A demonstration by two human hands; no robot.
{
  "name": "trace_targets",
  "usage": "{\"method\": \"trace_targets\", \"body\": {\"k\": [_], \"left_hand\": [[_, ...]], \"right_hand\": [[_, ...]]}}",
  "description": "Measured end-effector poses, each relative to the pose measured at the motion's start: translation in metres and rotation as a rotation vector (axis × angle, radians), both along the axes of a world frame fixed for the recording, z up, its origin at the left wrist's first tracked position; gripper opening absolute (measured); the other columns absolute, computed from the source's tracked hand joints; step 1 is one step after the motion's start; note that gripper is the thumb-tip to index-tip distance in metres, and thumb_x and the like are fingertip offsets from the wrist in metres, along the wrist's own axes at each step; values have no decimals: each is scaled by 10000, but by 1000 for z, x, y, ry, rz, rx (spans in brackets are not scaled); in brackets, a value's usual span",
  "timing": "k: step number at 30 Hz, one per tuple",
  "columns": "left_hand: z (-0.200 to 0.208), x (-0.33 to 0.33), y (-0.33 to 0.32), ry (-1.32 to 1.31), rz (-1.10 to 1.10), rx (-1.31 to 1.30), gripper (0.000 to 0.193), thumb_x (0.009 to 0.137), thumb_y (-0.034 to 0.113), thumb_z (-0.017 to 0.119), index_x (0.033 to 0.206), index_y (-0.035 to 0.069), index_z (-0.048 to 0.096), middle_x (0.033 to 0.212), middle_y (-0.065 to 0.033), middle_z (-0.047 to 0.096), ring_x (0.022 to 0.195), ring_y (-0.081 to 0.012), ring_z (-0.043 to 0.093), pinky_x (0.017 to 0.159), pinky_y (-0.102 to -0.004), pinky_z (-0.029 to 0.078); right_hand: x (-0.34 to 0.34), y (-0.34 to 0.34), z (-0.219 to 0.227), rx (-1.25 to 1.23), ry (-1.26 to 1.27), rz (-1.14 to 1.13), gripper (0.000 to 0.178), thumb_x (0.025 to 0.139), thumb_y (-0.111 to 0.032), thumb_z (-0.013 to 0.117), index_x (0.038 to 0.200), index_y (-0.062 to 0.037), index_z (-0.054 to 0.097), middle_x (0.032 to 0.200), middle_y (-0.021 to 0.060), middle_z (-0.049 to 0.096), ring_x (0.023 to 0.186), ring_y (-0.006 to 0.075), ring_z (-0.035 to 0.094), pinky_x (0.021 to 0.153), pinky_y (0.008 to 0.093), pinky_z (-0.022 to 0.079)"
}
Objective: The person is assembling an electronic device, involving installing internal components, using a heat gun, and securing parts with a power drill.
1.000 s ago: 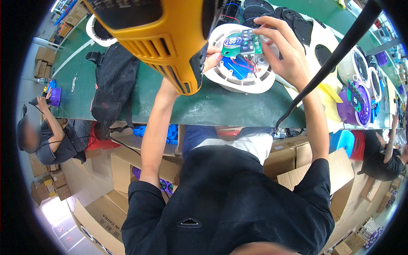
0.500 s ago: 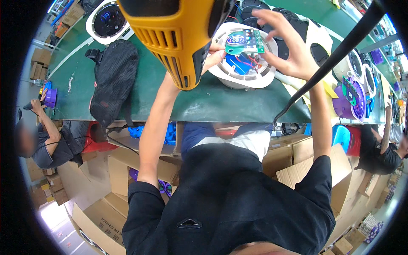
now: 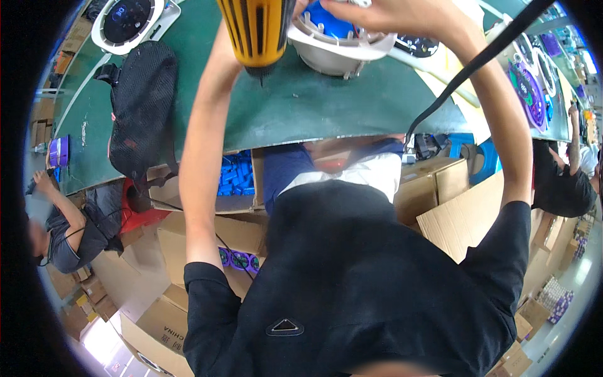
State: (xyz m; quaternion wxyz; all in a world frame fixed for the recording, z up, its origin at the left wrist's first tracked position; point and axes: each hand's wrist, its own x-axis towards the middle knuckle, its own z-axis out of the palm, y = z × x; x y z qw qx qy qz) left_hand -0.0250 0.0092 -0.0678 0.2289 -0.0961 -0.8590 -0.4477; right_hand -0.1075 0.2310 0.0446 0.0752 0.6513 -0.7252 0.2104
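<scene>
At the top edge stands a white round plastic housing (image 3: 326, 53), with a blue block (image 3: 336, 26) inside it. My right hand (image 3: 392, 16) reaches over the housing's far side, its fingers bent together close to the blue block; the picture's edge cuts it off, and what they pinch I cannot make out. Of my left hand (image 3: 301, 6) only a bit shows at the housing's left rim, the rest hidden behind a yellow and black power screwdriver (image 3: 256, 31). That tool hangs bit down in front of my left wrist. The green circuit board is out of view.
On the green bench (image 3: 264, 119) lies a black mesh bag (image 3: 144, 107), with a white-rimmed round unit (image 3: 127, 25) beyond it. A black cable (image 3: 477, 72) crosses at right, near a purple housing (image 3: 527, 94). Cardboard boxes (image 3: 461, 207) stand below; people sit at both sides.
The view has tilted, so bench and housing sit higher in the picture. My right hand, spread apart before, has come in over the housing with fingers drawn together. The circuit board has left the view.
</scene>
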Motion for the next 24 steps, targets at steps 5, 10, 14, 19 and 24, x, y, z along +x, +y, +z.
{"method": "trace_targets", "body": {"k": [5, 10, 14, 19, 24], "left_hand": [[31, -1, 22, 127, -36, -14, 87, 957, 71, 693, 993, -8, 684, 815, -30, 648, 745, -95, 577, 647, -251, 461], [23, 13, 18, -16, -133, 110, 403, 814, 232, 865, 1122, 29, 703, 1018, -85, 721, 907, -140, 679, 776, -277, 560], [-6, 39, 19, 206, -36, 133, 82, 926, 48, 707, 995, 28, 667, 980, -1, 673, 889, -100, 622, 801, -246, 489], [4, 57, 34, 412, 5, -260, 102, 890, -21, 700, 987, 1, 682, 962, -74, 659, 949, -204, 624, 891, -341, 478], [5, 55, 42, 465, 4, -293, 126, 850, -7, 732, 968, 15, 692, 961, -82, 642, 944, -232, 602, 864, -360, 477]], "right_hand": [[3, 5, 4, -4, 65, -100, 281, 807, -242, 652, 911, 13, 710, 741, 234, 672, 638, 365, 669, 630, 420, 545], [7, 20, -5, -30, -15, -144, 325, 813, -222, 669, 1045, 1, 715, 802, 218, 707, 719, 345, 695, 697, 413, 550], [21, 19, -14, 0, -24, -46, 368, 791, -164, 732, 1121, -15, 662, 971, 196, 676, 967, 362, 644, 863, 442, 521], [31, 32, -25, -223, 94, 129, 475, 717, -130, 795, 1144, -16, 622, 1052, 144, 625, 1029, 328, 606, 867, 420, 494], [-12, 23, -51, -493, 995, 265, 543, 668, -102, 815, 1165, -13, 618, 1143, 143, 605, 1084, 321, 603, 859, 429, 486]]}}
